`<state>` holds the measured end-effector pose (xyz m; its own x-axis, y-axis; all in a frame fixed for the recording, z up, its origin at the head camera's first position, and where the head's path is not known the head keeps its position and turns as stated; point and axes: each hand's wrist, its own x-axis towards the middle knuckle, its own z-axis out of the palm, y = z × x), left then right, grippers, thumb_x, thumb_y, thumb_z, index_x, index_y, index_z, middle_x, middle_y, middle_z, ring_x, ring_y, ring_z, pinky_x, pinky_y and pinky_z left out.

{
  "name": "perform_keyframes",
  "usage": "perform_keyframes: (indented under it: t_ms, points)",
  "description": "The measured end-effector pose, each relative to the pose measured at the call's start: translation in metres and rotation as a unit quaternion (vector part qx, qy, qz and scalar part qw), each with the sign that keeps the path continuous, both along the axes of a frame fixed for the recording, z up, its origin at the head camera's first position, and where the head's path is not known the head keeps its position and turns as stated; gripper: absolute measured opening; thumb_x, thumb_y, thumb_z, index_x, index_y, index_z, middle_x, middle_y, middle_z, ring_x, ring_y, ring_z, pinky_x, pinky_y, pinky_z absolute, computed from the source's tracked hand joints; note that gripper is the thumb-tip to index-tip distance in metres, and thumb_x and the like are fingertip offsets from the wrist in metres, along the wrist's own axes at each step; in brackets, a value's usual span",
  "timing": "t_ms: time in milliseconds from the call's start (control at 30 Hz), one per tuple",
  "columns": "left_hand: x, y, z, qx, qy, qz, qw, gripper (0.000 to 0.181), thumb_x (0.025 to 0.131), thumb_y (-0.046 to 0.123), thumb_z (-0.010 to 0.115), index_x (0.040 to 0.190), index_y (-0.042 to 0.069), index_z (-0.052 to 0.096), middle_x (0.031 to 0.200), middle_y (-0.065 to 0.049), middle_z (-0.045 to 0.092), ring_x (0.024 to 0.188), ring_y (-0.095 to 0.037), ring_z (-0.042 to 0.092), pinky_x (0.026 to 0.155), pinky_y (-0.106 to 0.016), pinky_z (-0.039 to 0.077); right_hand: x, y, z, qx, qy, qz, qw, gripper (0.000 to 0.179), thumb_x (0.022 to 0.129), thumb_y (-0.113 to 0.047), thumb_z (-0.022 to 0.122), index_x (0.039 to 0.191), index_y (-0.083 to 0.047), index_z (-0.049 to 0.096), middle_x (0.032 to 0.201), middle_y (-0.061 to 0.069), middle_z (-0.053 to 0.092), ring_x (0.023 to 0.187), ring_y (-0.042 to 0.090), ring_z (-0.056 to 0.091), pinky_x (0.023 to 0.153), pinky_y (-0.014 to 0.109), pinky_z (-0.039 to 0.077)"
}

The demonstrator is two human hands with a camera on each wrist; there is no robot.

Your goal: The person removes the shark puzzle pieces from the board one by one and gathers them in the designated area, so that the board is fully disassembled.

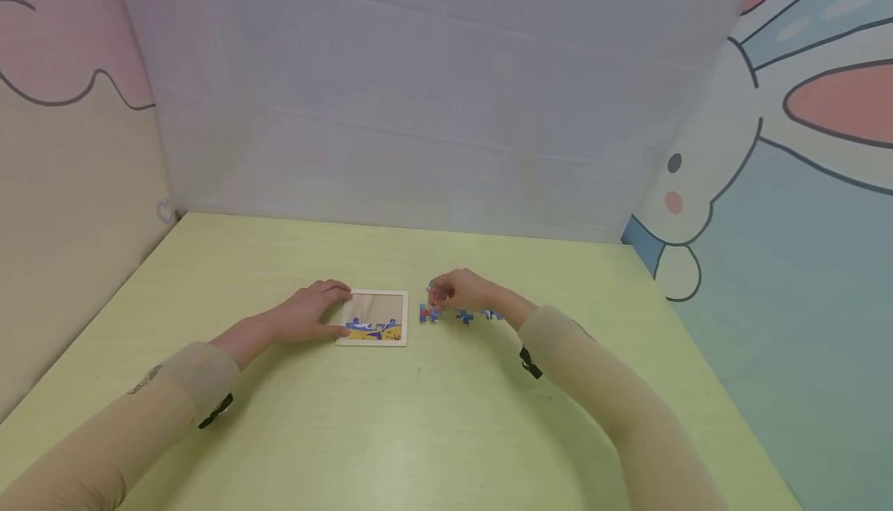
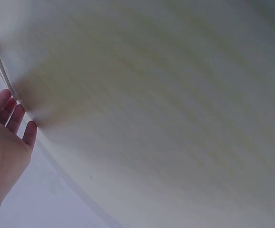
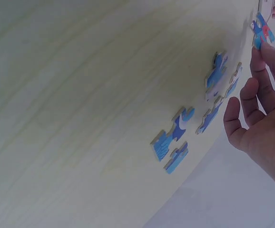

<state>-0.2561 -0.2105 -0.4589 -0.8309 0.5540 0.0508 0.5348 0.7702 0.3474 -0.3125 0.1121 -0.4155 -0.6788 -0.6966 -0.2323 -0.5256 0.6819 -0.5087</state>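
Observation:
My right hand (image 1: 463, 290) pinches a blue and red jigsaw piece (image 3: 258, 33) between thumb and index finger, the other fingers loosely bent. It hovers just right of a square wooden puzzle tray (image 1: 406, 317). Along the tray's bottom, a strip of fitted pieces (image 1: 377, 333) shows yellow, white and blue; bare wood fills the part above. At the tray's left side my left hand (image 1: 307, 313) rests with spread fingers, the thumb at the lower corner and fingertips at the upper one. In the left wrist view those fingertips (image 2: 31, 126) touch the tray's edge.
Several loose blue jigsaw pieces lie on the pale yellow table (image 1: 432, 426), including one (image 1: 491, 314) below the right wrist and a blue and white one (image 3: 175, 130). A plain pale wall (image 1: 418, 108) stands behind, with cartoon-printed panels (image 1: 802, 263) at both sides.

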Motion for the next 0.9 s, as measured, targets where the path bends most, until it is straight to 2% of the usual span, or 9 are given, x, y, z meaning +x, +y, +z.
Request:
perform_keyframes:
  t_ms: [367, 600, 800, 900]
  points:
    - [0.004, 0.002, 0.006, 0.002, -0.008, 0.006, 0.9999, 0.068, 0.084, 0.043, 0.069, 0.133, 0.001, 0.048, 0.139, -0.016, 0.045, 0.129, -0.038, 0.038, 0.103, -0.058, 0.032, -0.005, 0.012, -0.009, 0.009, 0.009, -0.004, 0.9999, 0.006, 0.09, -0.011, 0.063, 0.092, -0.015, 0.066, 0.084, -0.005, 0.064, 0.075, 0.008, 0.056, 0.069, 0.021, 0.048]
    - [0.004, 0.001, 0.005, 0.002, -0.009, 0.004, 0.9999, 0.069, 0.084, 0.043, 0.068, 0.134, 0.001, 0.047, 0.139, -0.015, 0.044, 0.129, -0.038, 0.038, 0.103, -0.058, 0.031, -0.006, 0.014, -0.013, -0.006, 0.0, -0.011, 0.9999, 0.005, 0.09, -0.011, 0.063, 0.093, -0.014, 0.066, 0.085, -0.004, 0.065, 0.076, 0.008, 0.057, 0.07, 0.02, 0.049]
    - [0.003, 0.0, 0.003, 0.004, -0.008, 0.004, 1.0, 0.069, 0.084, 0.044, 0.068, 0.134, 0.002, 0.048, 0.139, -0.014, 0.044, 0.13, -0.037, 0.037, 0.103, -0.058, 0.032, -0.004, 0.014, -0.014, 0.003, 0.021, -0.004, 0.9998, 0.004, 0.089, -0.01, 0.064, 0.092, -0.013, 0.066, 0.085, -0.004, 0.064, 0.076, 0.008, 0.055, 0.07, 0.019, 0.047]
    - [0.002, -0.001, 0.002, 0.003, -0.005, 0.002, 1.0, 0.069, 0.084, 0.044, 0.068, 0.134, 0.002, 0.048, 0.139, -0.014, 0.044, 0.129, -0.036, 0.038, 0.102, -0.057, 0.032, -0.004, 0.016, -0.014, -0.009, 0.019, 0.0, 0.9998, 0.004, 0.089, -0.01, 0.064, 0.091, -0.012, 0.066, 0.084, -0.003, 0.063, 0.076, 0.009, 0.054, 0.071, 0.021, 0.048]
